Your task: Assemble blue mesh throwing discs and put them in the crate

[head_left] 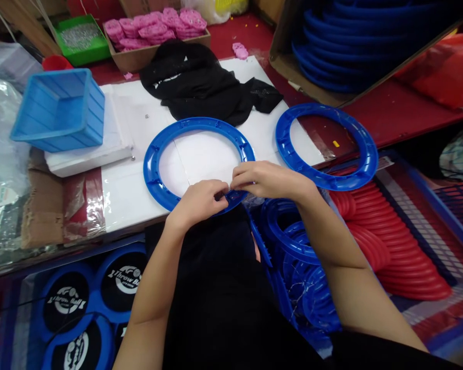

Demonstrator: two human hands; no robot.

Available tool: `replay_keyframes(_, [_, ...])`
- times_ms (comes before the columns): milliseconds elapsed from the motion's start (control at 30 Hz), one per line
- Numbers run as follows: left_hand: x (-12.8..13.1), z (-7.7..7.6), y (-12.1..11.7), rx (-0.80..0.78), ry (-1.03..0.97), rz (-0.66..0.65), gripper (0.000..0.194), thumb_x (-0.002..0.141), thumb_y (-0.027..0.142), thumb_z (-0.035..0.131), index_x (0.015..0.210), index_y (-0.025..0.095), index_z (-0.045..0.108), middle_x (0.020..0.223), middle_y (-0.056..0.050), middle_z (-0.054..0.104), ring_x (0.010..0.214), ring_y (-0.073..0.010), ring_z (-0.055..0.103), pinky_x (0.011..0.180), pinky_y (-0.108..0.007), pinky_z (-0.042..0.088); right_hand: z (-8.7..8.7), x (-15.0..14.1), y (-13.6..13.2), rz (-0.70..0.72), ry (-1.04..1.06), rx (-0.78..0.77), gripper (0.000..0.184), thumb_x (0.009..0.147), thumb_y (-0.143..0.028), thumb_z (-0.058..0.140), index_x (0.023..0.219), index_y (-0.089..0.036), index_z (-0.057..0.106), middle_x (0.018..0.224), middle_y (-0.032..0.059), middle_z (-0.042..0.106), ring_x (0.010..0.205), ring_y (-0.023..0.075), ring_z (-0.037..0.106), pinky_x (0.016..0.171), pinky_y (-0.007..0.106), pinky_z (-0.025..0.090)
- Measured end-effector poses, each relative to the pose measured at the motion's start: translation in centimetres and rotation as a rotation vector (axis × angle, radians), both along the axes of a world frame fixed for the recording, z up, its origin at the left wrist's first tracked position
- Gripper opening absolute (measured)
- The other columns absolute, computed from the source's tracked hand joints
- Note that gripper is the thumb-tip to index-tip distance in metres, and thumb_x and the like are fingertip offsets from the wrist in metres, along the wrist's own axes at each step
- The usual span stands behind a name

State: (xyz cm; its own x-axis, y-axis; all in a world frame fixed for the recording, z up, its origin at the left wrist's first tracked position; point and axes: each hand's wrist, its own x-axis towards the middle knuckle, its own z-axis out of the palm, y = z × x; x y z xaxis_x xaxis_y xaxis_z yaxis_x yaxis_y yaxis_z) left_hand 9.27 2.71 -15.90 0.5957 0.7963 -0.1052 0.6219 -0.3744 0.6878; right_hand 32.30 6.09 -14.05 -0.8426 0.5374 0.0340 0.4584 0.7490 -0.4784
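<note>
A blue plastic ring (152,167) lies on the white board, its grooved side with small pegs facing up. Over its near right part, my left hand (202,201) is closed, thumb and forefinger drawn together. My right hand (260,179) meets it from the right, fingertips pinched against the same stretch of the ring. Whatever is between the fingertips is too small or hidden to make out. A second blue ring (364,139) rests to the right, partly over the table edge. Black fabric (200,82) lies bunched behind the first ring.
At left, a light blue bin (57,139) sits on a white slab. Behind are a green tray (79,38) of small metal pieces and a box of pink parts (154,28). Blue rings (332,51) fill a carton; red rings (405,246) and printed discs (65,295) lie below.
</note>
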Motion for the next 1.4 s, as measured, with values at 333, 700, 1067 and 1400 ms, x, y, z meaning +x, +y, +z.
replay_keyframes(333, [-0.1, 0.0, 0.0, -0.016, 0.001, 0.023, 0.008, 0.085, 0.024, 0.057, 0.08, 0.021, 0.062, 0.083, 0.0, 0.066, 0.076, -0.0162, 0.055, 0.068, -0.032, 0.035, -4.2, -0.6, -8.4, -0.502, 0.234, 0.401, 0.036, 0.105, -0.011, 0.05, 0.134, -0.02, 0.07, 0.119, 0.0142, 0.072, 0.107, 0.0255, 0.066, 0.09, 0.042, 0.058])
replay_keyframes(700, [0.0, 0.2, -0.3, -0.016, 0.011, 0.041, 0.009, 0.087, 0.024, 0.058, 0.083, 0.021, 0.065, 0.086, -0.001, 0.068, 0.079, -0.0166, 0.058, 0.069, -0.031, 0.037, -7.3, -5.5, -11.9, -0.916, 0.358, 0.4, 0.045, 0.105, -0.013, 0.048, 0.146, -0.021, 0.065, 0.133, 0.018, 0.065, 0.116, 0.0302, 0.062, 0.101, 0.049, 0.053])
replay_keyframes(1067, [-0.2, 0.1, -0.3, -0.005, 0.007, 0.033, 0.01, 0.089, 0.023, 0.058, 0.084, 0.02, 0.067, 0.088, -0.002, 0.071, 0.079, -0.0171, 0.059, 0.069, -0.031, 0.038, -7.8, -5.9, -13.5, -0.864, 0.042, 0.357, 0.053, 0.108, -0.032, 0.049, 0.158, -0.015, 0.052, 0.164, 0.0267, 0.044, 0.135, 0.0403, 0.053, 0.106, 0.059, 0.047])
replay_keyframes(1400, [-0.2, 0.1, -0.3, 0.017, 0.005, 0.011, 0.013, 0.091, 0.023, 0.057, 0.08, 0.02, 0.063, 0.083, -0.001, 0.066, 0.077, -0.0164, 0.056, 0.067, -0.031, 0.037, -7.5, -8.6, -14.2, -0.964, 0.073, 0.301, 0.051, 0.109, -0.027, 0.045, 0.154, -0.005, 0.055, 0.167, 0.0344, 0.034, 0.138, 0.0453, 0.055, 0.105, 0.06, 0.05])
